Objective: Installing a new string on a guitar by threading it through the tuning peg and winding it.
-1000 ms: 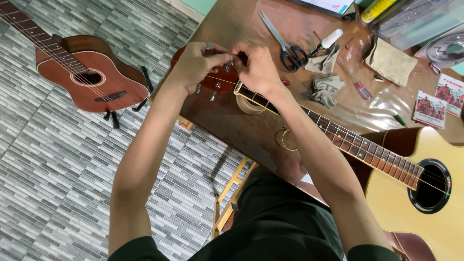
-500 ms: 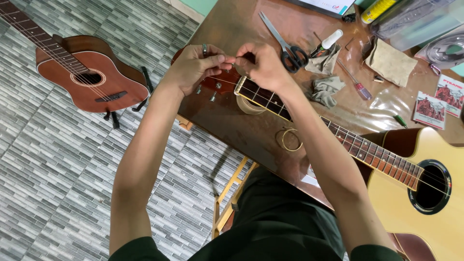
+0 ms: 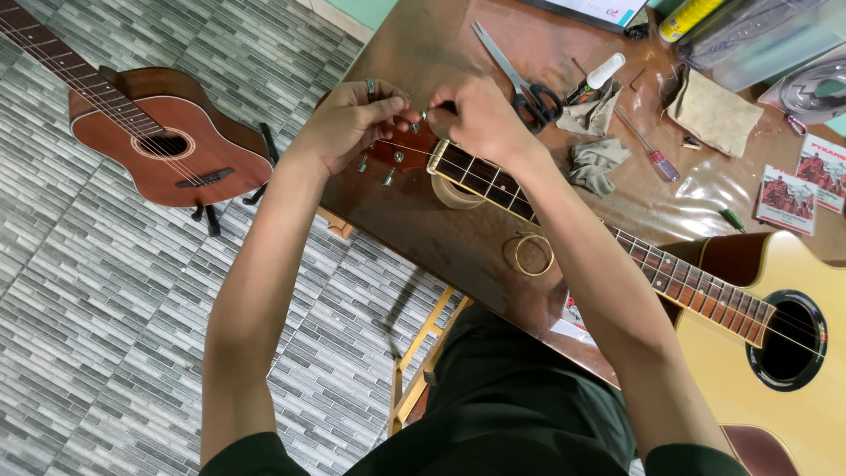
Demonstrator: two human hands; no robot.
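Both hands are meeting over the guitar headstock [image 3: 397,154], which is lying on the brown table [image 3: 423,229] with the neck running right toward the pale body. Left hand [image 3: 348,123] is pinching a tuning peg [image 3: 414,119] between narrowed fingertips. Right hand [image 3: 480,119] is curling closed just beside it; what it is gripping cannot be made out. Scissors [image 3: 520,79] are lying nearby.

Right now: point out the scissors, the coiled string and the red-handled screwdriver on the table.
scissors [image 3: 538,101], head view, on the black handle loops.
coiled string [image 3: 517,253], head view, on the left arc of the coil.
red-handled screwdriver [image 3: 661,165], head view, on the red handle.
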